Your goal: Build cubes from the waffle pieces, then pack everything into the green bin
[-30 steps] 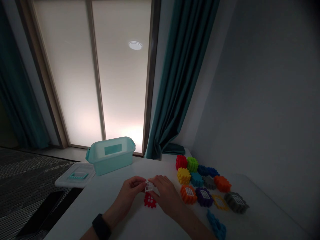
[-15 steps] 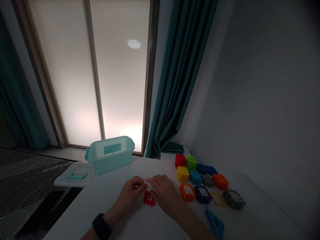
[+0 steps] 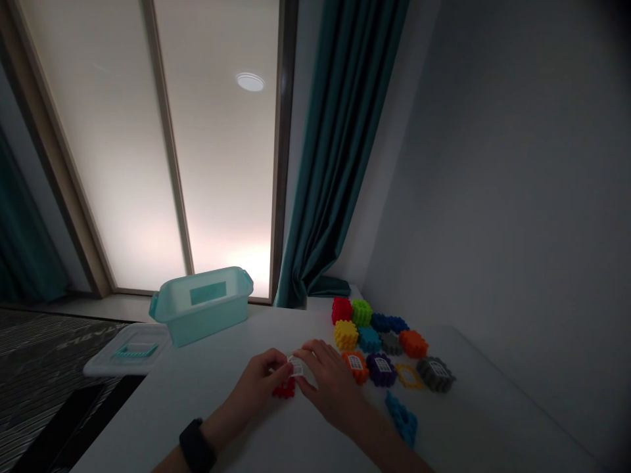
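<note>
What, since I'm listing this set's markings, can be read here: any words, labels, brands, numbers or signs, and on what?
No text is legible.
Pale, letter-like marks on the dark striped floor: too blurred.
Darker rectangular panel on the translucent teal plastic box: no readable text.
White plastic lattice piece: no lettering visible.

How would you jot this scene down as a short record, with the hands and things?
left hand: pinching white grid
right hand: at the grid's right side, grip unclear
red piece: by the hands, partly hidden
purple block: right of hands, among other coloured blocks
box: teal, open
lid: left of box
</note>
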`<state>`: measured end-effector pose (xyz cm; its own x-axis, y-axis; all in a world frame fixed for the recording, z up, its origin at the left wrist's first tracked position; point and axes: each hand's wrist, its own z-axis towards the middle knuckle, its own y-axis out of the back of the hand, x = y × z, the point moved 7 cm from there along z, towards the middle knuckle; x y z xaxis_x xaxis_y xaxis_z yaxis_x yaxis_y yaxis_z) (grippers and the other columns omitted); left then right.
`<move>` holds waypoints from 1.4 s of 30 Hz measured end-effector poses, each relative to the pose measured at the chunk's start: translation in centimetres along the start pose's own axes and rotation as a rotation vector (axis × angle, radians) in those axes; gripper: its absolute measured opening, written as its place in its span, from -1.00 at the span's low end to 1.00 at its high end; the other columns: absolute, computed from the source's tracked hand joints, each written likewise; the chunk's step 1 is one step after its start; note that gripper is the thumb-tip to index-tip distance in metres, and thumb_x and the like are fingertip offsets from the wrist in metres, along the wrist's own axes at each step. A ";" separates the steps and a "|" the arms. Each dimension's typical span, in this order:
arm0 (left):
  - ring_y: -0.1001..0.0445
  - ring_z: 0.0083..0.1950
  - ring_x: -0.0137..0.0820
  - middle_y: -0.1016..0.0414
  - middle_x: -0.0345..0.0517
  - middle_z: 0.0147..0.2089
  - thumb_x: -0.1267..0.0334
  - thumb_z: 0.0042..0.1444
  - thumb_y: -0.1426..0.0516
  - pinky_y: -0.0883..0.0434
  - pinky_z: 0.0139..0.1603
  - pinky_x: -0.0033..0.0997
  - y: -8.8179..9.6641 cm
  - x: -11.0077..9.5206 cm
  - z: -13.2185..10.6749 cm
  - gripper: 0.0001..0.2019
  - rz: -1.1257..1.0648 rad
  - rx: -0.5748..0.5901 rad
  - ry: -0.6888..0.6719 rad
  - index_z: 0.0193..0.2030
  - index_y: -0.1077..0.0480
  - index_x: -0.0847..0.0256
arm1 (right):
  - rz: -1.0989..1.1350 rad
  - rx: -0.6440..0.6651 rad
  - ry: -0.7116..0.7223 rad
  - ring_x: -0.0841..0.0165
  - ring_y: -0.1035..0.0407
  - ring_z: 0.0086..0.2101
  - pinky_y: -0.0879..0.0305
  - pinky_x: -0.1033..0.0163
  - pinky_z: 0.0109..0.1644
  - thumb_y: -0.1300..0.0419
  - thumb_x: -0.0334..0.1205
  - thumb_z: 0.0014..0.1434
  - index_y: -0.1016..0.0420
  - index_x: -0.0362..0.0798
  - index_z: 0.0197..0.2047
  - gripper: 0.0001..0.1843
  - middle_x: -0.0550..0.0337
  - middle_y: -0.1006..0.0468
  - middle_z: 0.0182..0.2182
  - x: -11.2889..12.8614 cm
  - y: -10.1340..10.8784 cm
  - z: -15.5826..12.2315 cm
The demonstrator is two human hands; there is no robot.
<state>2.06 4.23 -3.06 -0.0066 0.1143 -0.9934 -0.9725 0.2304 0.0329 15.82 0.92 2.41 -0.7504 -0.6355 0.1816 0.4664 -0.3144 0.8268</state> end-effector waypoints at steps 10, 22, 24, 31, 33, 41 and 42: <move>-0.41 -0.35 -0.35 -0.47 -0.14 -0.35 0.22 0.16 -0.14 -0.31 -0.32 -0.42 -4.9 -3.3 0.2 -0.87 0.413 0.166 -0.191 -0.33 -0.47 0.18 | 0.080 -0.034 -0.173 0.16 -0.43 -0.02 -0.42 0.04 0.10 -0.22 -0.45 0.09 -0.42 0.04 0.04 -0.57 0.06 -0.46 -0.04 -4.7 5.3 -5.2; -0.46 -0.01 -0.13 -0.52 -0.03 -0.05 0.30 0.07 -0.21 -0.33 0.00 -0.23 -14.5 -1.8 -0.6 -0.85 0.873 0.423 -0.413 -0.18 -0.45 0.13 | 0.040 -0.010 -0.479 0.21 -0.47 -0.13 -0.46 0.06 0.02 -0.16 -0.33 0.19 -0.46 0.03 -0.01 -0.71 0.10 -0.50 -0.15 -14.9 9.0 -18.5; -0.46 -0.01 -0.12 -0.52 -0.01 -0.05 0.31 0.09 -0.20 -0.33 0.00 -0.22 -15.3 -1.5 -0.7 -0.85 0.905 0.461 -0.428 -0.17 -0.45 0.14 | 0.031 -0.004 -0.505 0.18 -0.47 -0.10 -0.44 0.03 0.03 -0.16 -0.36 0.17 -0.47 0.03 -0.05 -0.73 0.08 -0.51 -0.11 -16.1 8.8 -19.8; -0.47 0.01 -0.12 -0.51 -0.02 -0.03 0.29 0.11 -0.20 -0.35 -0.01 -0.22 -16.0 -1.1 -0.4 -0.86 0.989 0.492 -0.397 -0.16 -0.44 0.13 | 0.004 0.108 -0.624 0.13 -0.39 0.01 -0.30 -0.04 0.14 -0.17 -0.39 0.10 -0.50 0.01 -0.08 -0.70 0.04 -0.52 -0.06 -18.5 7.7 -21.0; -0.47 0.01 -0.14 -0.51 -0.06 -0.04 0.30 0.11 -0.20 -0.36 0.00 -0.23 -16.0 -1.1 -0.4 -0.85 0.997 0.494 -0.406 -0.15 -0.44 0.12 | 0.014 0.162 -0.673 0.13 -0.36 0.04 -0.24 -0.02 0.18 -0.19 -0.34 0.10 -0.51 0.01 -0.06 -0.70 0.04 -0.50 -0.03 -18.8 7.4 -21.0; -0.50 0.00 -0.17 -0.52 -0.08 -0.05 0.31 0.17 -0.17 -0.41 -0.01 -0.22 -16.1 -1.5 -0.4 -0.88 1.012 0.474 -0.448 -0.15 -0.43 0.11 | 0.060 0.251 -0.759 0.10 -0.27 0.12 -0.11 -0.02 0.26 -0.19 -0.24 0.09 -0.50 0.05 -0.01 -0.65 0.05 -0.46 0.04 -19.0 6.9 -21.1; -0.50 0.00 -0.16 -0.52 -0.08 -0.05 0.31 0.17 -0.17 -0.41 -0.01 -0.21 -16.1 -1.6 -0.4 -0.88 1.011 0.472 -0.451 -0.15 -0.44 0.12 | 0.058 0.247 -0.757 0.10 -0.28 0.13 -0.11 -0.02 0.26 -0.19 -0.24 0.09 -0.50 0.04 -0.01 -0.64 0.04 -0.47 0.04 -19.0 6.9 -21.1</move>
<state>17.67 -0.08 -2.07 -0.5432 0.7533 -0.3707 -0.3929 0.1622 0.9052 43.16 -4.10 -6.61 -0.8838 0.0334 0.4667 0.4635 -0.0734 0.8830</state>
